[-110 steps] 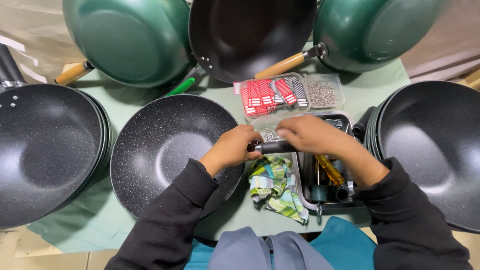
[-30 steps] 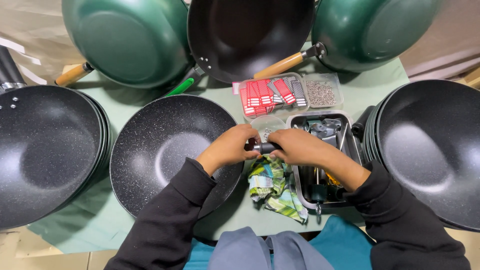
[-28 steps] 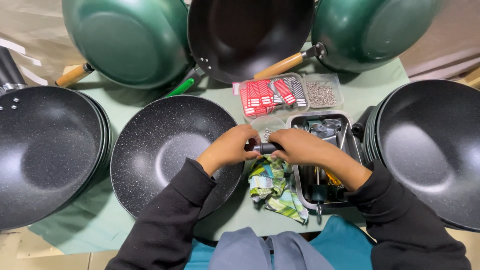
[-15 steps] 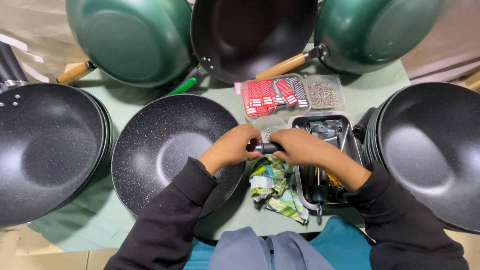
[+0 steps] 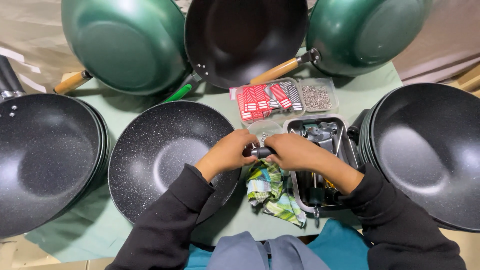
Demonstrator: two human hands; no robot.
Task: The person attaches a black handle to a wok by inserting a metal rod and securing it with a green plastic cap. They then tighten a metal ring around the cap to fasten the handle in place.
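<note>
Hands meet on a small black handle [image 5: 261, 151] beside the speckled pan [image 5: 165, 155].
Left hand [image 5: 229, 154] and right hand [image 5: 292, 152] both grip it tight, steadying it over the striped cloth [image 5: 272, 192].

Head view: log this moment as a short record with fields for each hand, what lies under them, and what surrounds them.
left hand: grips a small dark handle at the rim of the speckled pan
right hand: closed on the same handle from the other side
below hands: crumpled green patterned cloth
right of hands: metal tray of tools
behind hands: clear box of red and grey packets
sides: stacked black pans
surface: green table cover
</note>
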